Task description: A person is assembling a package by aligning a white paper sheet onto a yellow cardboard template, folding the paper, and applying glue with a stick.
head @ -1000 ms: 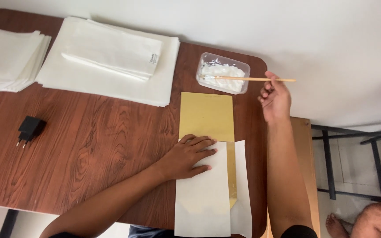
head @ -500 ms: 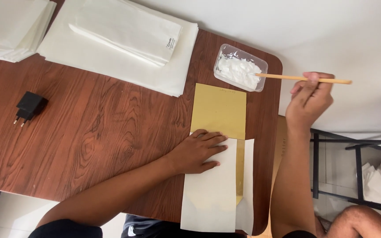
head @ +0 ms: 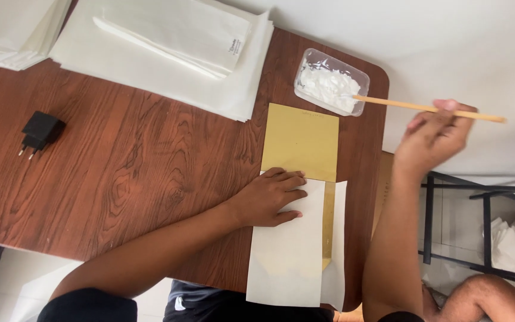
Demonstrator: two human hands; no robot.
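Observation:
My left hand (head: pixel 272 197) lies flat on a white paper sheet (head: pixel 287 256) that is folded over a gold-coloured sheet (head: pixel 301 142) on the brown wooden table (head: pixel 126 173). A narrow gold strip shows along the white sheet's right side. My right hand (head: pixel 433 136) is raised past the table's right edge and grips a thin wooden stick (head: pixel 429 108). The stick's far tip rests in a clear plastic tub (head: pixel 331 81) of white paste at the table's far right corner.
Stacks of white paper (head: pixel 168 53) lie along the far side of the table, with another pile (head: pixel 13 30) at the far left. A black plug adapter (head: pixel 40 131) sits on the left. A black metal frame (head: pixel 484 232) stands right of the table.
The view has shifted, so the table sits higher and further left in the frame. My right hand with the stick stays raised at the right; my left hand stays on the white sheet.

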